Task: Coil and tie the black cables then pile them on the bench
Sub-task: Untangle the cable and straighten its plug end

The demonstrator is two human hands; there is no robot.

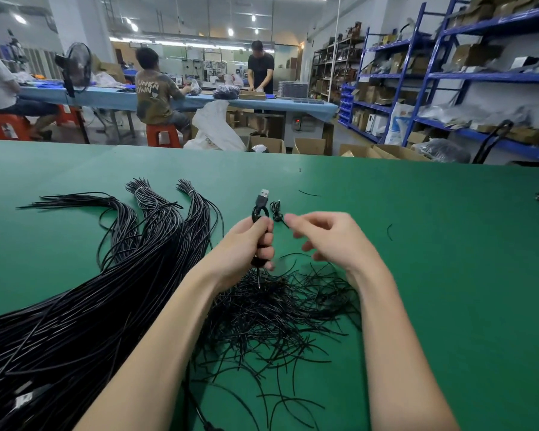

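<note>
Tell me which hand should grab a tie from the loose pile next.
Right, probably. The right hand holds nothing and hovers just above the loose ties. The left hand is gripping the coiled cable, with its USB plug pointing up.

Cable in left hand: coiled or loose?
Coiled: the cable sits bunched in the left hand, USB plug poking up.

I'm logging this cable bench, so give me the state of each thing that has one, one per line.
Left hand: grips the coiled cable, held upright.
Coiled cable: wound, USB plug sticking up.
Right hand: fingers loosely curled, blurred, holds nothing clear.
Uncoiled cable bundles: banded at ends, lying on bench.
Loose ties: scattered heap.
</note>
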